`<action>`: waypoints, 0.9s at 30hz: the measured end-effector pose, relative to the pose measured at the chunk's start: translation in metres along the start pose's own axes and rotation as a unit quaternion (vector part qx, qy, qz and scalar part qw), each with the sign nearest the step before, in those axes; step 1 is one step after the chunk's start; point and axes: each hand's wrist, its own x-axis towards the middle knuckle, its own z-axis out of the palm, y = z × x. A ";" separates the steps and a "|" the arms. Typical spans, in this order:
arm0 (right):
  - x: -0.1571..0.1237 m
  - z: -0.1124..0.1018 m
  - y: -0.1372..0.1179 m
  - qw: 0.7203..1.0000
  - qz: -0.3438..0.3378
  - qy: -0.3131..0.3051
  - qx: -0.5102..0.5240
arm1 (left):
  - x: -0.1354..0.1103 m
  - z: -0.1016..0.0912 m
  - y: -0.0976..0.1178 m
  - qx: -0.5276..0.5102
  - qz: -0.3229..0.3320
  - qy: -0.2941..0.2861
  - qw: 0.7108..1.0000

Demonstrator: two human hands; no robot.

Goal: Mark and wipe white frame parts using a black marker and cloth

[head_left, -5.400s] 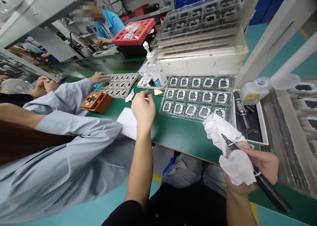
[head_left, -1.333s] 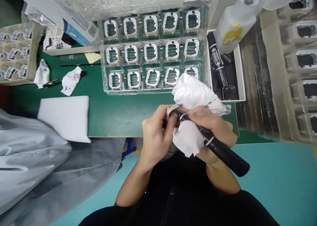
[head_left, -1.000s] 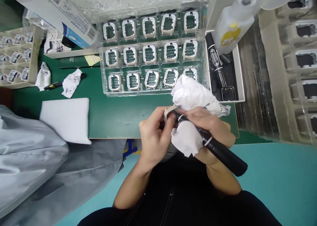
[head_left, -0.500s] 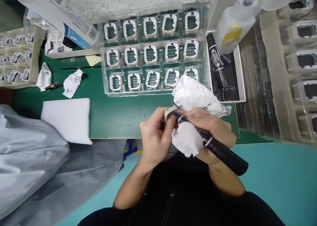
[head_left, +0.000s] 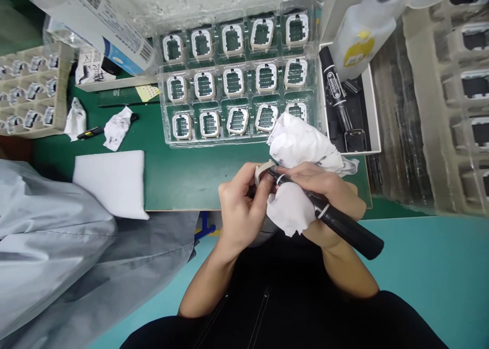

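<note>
Pinched in the fingers of my left hand (head_left: 242,206) is a small beige frame (head_left: 263,171), probably like those in the tray, mostly hidden by the fingers. My right hand (head_left: 330,191) grips a black marker pen (head_left: 349,232) with white bands, its tip end meeting the frame. A white cloth (head_left: 290,208) is also tucked in my right hand, hanging below the pen. Just beyond my hands, a crumpled, smudged white cloth (head_left: 301,142) lies against the tray's corner. The clear plastic tray (head_left: 244,140) holds rows of rounded, whitish frames (head_left: 237,121).
A white box (head_left: 376,114) with another marker (head_left: 332,81) stands at right, beside a squeeze bottle (head_left: 359,43) and stacked trays (head_left: 420,135). Leftward lie a white foam sheet (head_left: 110,183), stained cloths (head_left: 117,128) and a filled beige tray (head_left: 57,94). A person's grey sleeve (head_left: 49,226) is at left.
The view has shifted slightly, so the table's things sit a little further right. Both hands keep their hold, with the pen still against the frame.
</note>
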 end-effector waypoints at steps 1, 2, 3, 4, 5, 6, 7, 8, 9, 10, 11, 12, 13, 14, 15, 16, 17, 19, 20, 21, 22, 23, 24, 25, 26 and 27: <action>0.000 0.001 0.000 1.000 0.002 0.011 0.006 | 0.000 0.000 0.000 0.004 0.001 -0.001 1.000; 0.000 0.001 0.000 1.000 0.003 0.017 0.011 | 0.000 0.000 0.000 0.007 0.002 -0.001 1.000; 0.001 0.002 -0.001 1.000 0.001 0.017 0.015 | 0.000 0.000 0.000 0.007 0.002 0.001 1.000; 0.001 0.002 -0.001 1.000 -0.001 0.013 0.018 | 0.000 0.000 0.000 0.007 0.002 0.002 1.000; 0.001 0.002 -0.002 1.000 0.000 0.005 0.019 | 0.000 0.000 0.000 0.005 0.000 0.003 1.000; 0.001 0.001 -0.002 1.000 0.004 -0.004 0.018 | 0.000 0.000 0.000 0.002 -0.002 0.005 1.000; 0.001 0.000 -0.002 1.000 0.008 -0.009 0.019 | -0.001 0.000 0.000 -0.002 -0.004 0.006 1.000; 0.000 -0.001 -0.003 1.000 0.010 -0.009 0.022 | -0.001 0.000 0.000 -0.007 -0.009 0.006 1.000; -0.001 -0.003 -0.003 1.000 0.015 -0.008 0.026 | -0.001 0.000 0.000 -0.014 -0.016 0.004 1.000; -0.002 -0.004 -0.003 0.999 0.023 -0.009 0.033 | -0.002 0.000 0.001 -0.021 -0.026 0.002 0.999; -0.003 -0.006 -0.002 0.998 0.034 -0.015 0.042 | -0.001 0.000 0.002 -0.030 -0.038 -0.001 0.999; -0.003 -0.007 -0.002 0.997 0.047 -0.023 0.053 | 0.000 -0.001 0.004 -0.039 -0.052 -0.005 0.998; -0.004 -0.008 -0.002 0.996 0.059 -0.031 0.064 | 0.001 -0.001 0.005 -0.048 -0.064 -0.009 0.997; -0.004 -0.009 -0.001 0.994 0.069 -0.035 0.075 | 0.002 -0.002 0.007 -0.059 -0.076 -0.011 0.995; -0.004 -0.009 -0.001 0.993 0.073 -0.032 0.084 | 0.004 -0.002 0.008 -0.069 -0.086 -0.013 0.994; -0.004 -0.009 -0.001 0.993 0.073 -0.023 0.093 | 0.005 -0.003 0.010 -0.080 -0.095 -0.014 0.992; -0.004 -0.008 -0.001 0.992 0.075 -0.014 0.098 | 0.006 -0.003 0.011 -0.092 -0.104 -0.014 0.990; -0.004 -0.007 -0.001 0.991 0.085 -0.007 0.099 | 0.008 -0.004 0.012 -0.112 -0.118 -0.013 0.987; -0.004 -0.007 -0.001 0.991 0.091 -0.010 0.098 | 0.009 -0.004 0.013 -0.118 -0.123 -0.014 0.985; -0.004 -0.007 -0.001 0.991 0.096 -0.012 0.096 | 0.009 -0.004 0.013 -0.121 -0.126 -0.013 0.985; -0.005 -0.007 -0.001 0.991 0.098 -0.012 0.096 | 0.009 -0.004 0.013 -0.121 -0.128 -0.013 0.984; -0.006 -0.007 -0.001 0.990 0.099 -0.011 0.096 | 0.010 -0.004 0.013 -0.119 -0.131 -0.012 0.984; -0.007 -0.007 -0.001 0.990 0.103 -0.009 0.096 | 0.010 -0.003 0.013 -0.114 -0.134 -0.012 0.984; -0.009 -0.007 0.000 0.989 0.110 -0.007 0.096 | 0.009 -0.003 0.013 -0.108 -0.137 -0.011 0.985; -0.011 -0.007 0.001 0.988 0.119 -0.008 0.094 | 0.009 -0.002 0.014 -0.101 -0.138 -0.010 0.985; -0.012 -0.007 0.001 0.987 0.128 -0.007 0.093 | 0.009 -0.001 0.014 -0.094 -0.138 -0.006 0.986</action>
